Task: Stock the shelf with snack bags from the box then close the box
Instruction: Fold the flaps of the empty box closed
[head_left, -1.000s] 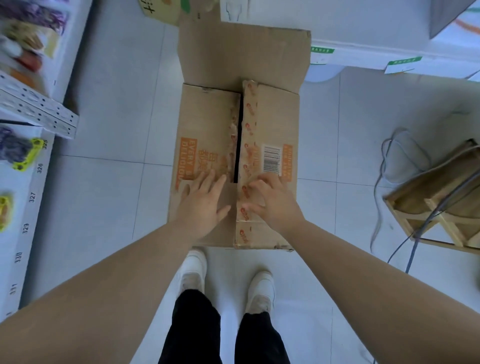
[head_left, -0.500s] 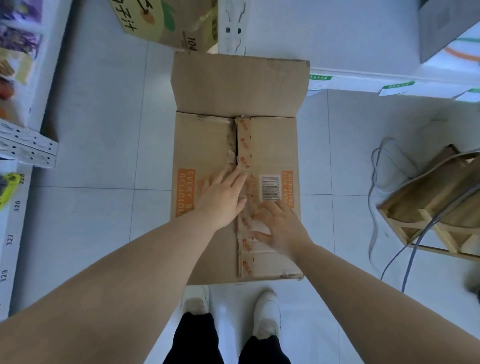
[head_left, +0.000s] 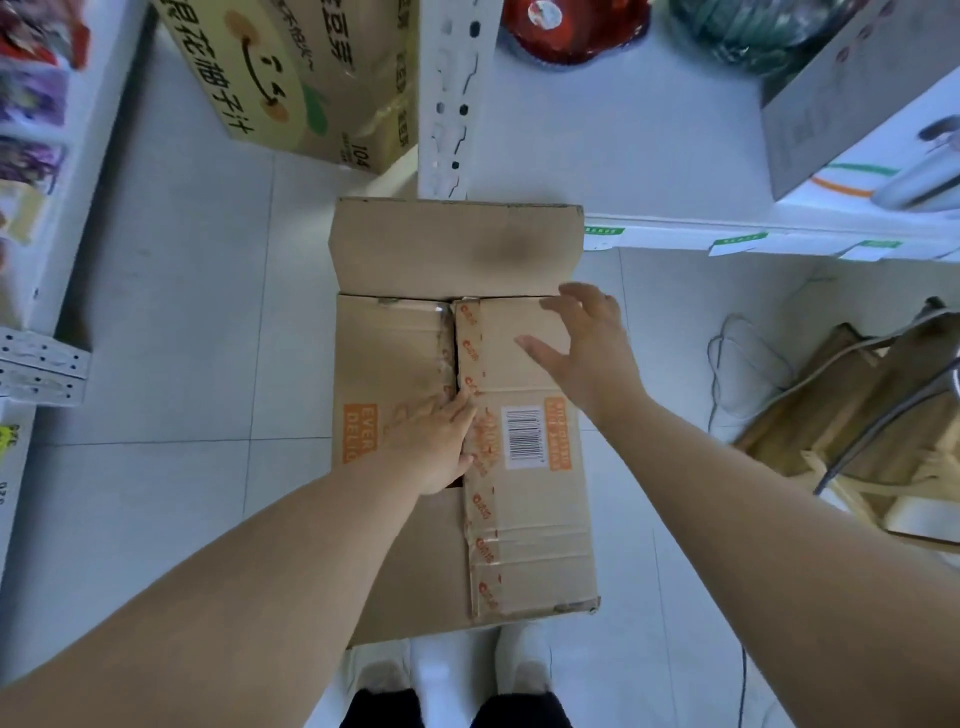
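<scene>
Under left hand (head_left: 436, 447), box (head_left: 530, 545) printed "EVER", barcode label (head_left: 524, 439)

Matt brown cardboard box (head_left: 524, 525) with glossy clear tape (head_left: 480, 525), smooth pale floor tiles (head_left: 197, 322)

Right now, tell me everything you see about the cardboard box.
The brown cardboard box sits on the tiled floor. Two side flaps are folded down with a narrow gap between; the far flap stands open. Orange print, a barcode label and torn tape mark the top. The left hand presses by the seam; the right hand hovers above.
</scene>
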